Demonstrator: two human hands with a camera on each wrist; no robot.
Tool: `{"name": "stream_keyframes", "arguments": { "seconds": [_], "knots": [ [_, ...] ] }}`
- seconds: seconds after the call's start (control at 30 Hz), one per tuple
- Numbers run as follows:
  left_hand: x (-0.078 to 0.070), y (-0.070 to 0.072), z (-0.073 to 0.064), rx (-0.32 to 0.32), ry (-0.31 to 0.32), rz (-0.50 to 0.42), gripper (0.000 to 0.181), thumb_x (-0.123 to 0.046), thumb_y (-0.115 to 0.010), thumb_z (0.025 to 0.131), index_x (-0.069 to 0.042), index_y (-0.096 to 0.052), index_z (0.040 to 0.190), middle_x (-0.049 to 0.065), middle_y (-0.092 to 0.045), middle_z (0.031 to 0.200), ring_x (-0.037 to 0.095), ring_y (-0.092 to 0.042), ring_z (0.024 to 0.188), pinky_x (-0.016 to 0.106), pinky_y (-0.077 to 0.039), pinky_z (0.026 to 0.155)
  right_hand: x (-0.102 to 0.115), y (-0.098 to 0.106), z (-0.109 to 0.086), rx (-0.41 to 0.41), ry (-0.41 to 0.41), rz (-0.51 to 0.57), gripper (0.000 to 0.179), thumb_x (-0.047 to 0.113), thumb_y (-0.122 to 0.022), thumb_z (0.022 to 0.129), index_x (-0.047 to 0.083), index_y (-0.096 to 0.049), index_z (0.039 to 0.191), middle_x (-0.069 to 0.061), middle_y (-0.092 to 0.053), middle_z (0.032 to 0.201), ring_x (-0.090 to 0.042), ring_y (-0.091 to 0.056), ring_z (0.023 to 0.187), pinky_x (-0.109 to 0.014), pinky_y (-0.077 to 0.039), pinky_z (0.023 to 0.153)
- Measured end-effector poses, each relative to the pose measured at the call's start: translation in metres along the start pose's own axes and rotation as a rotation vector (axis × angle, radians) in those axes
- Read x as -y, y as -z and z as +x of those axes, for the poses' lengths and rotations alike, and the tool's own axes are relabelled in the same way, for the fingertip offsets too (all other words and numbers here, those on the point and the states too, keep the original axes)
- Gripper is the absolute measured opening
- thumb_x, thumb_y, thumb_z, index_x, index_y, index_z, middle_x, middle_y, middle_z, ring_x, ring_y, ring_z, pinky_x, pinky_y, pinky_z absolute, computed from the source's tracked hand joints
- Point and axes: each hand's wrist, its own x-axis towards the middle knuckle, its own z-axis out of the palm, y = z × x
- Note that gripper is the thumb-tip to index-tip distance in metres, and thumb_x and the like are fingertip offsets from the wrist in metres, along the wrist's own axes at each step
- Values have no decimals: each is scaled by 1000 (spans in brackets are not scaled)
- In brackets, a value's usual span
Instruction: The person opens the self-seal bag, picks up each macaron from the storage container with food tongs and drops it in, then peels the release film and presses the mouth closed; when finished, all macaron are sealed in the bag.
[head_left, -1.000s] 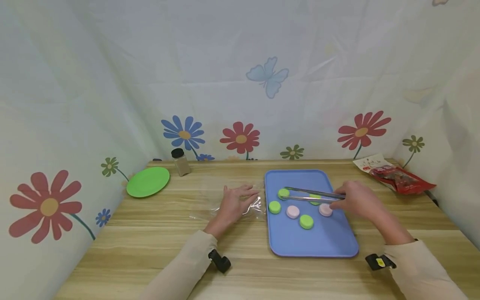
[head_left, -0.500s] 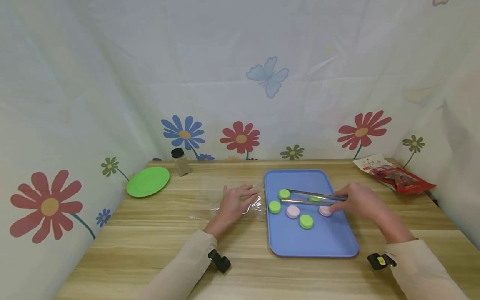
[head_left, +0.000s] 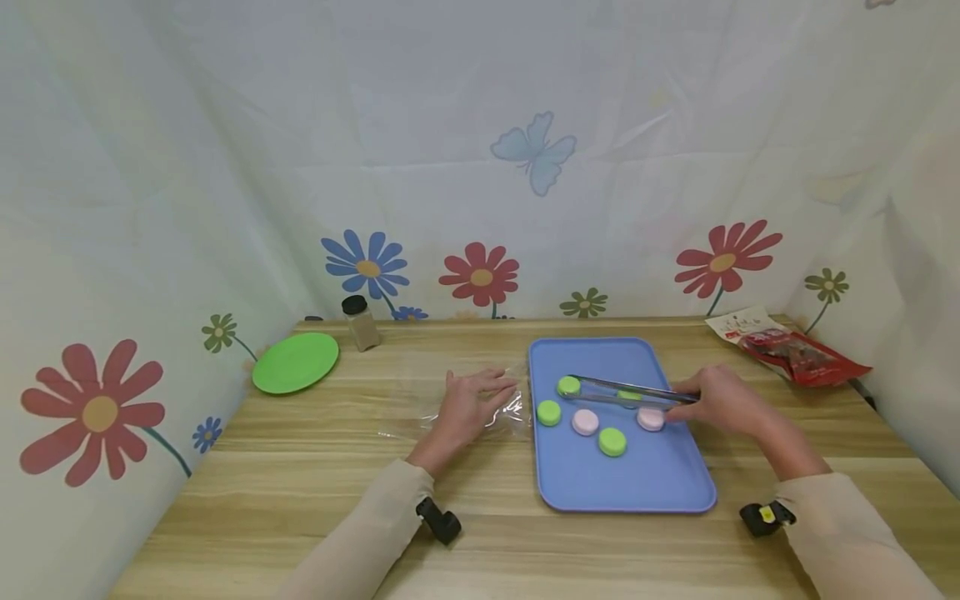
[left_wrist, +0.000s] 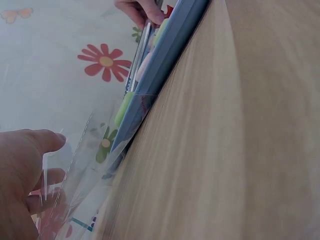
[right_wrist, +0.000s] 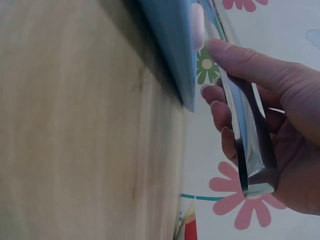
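The blue tray point(head_left: 622, 485) carries four green macarons point(head_left: 612, 442) and two pink macarons point(head_left: 585, 422). The right hand point(head_left: 720, 402), at the tray's two o'clock, grips metal tongs point(right_wrist: 259, 172), tips at the ten o'clock green macaron; whether they pinch it, I cannot tell. At nine, the left hand point(head_left: 468, 408), fingers loosely spread, rests on a clear plastic bag point(head_left: 515, 407). A black-lidded jar point(head_left: 364, 330) of tan powder stands at ten.

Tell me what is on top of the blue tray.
On the blue tray sit four green discs and two pink discs. Metal tongs partly cover at least one green disc; the tray surface under the discs cannot be seen.
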Motion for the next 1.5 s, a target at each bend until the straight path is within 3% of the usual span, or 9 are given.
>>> {"name": "stream_keyframes", "arguments": {
  "seconds": [0.4,0.73,1.13,1.5],
  "knots": [
    [0,0,1,-11,-15,-9,19,-20,-76,91,-11,-80,107,13,-71,117,29,-65,116,84,-8,103,-4,-1,-1,7,-3,-7,60,35,-86,79,-8,-69,117,-15,-74,98,-13,-50,64,-24,-38,51],
    [-1,-1,1,-16,-21,-11,18,-17,-77,90,-10,-80,106,13,-72,117,30,-66,114,83,-7,103,2,5,-5,27,-19,-42,58,30,-86,79,-10,-69,117,-8,-74,92,-16,-49,70,-27,-40,56],
    [-3,-1,0,-13,-9,-10,18,-17,-77,90,-10,-80,106,11,-71,117,29,-66,115,82,-5,105,7,4,-5,13,4,-59,56,33,-86,79,-10,-71,114,-19,-74,100,-14,-51,69,-27,-43,57],
    [-1,-1,1,-15,-19,9,18,-18,-77,90,-10,-80,106,11,-72,117,29,-66,115,83,-8,103,9,3,-4,19,-17,-42,60,37,-84,81,-9,-69,117,-7,-73,90,-16,-47,67,-26,-36,52]
  ]
}}
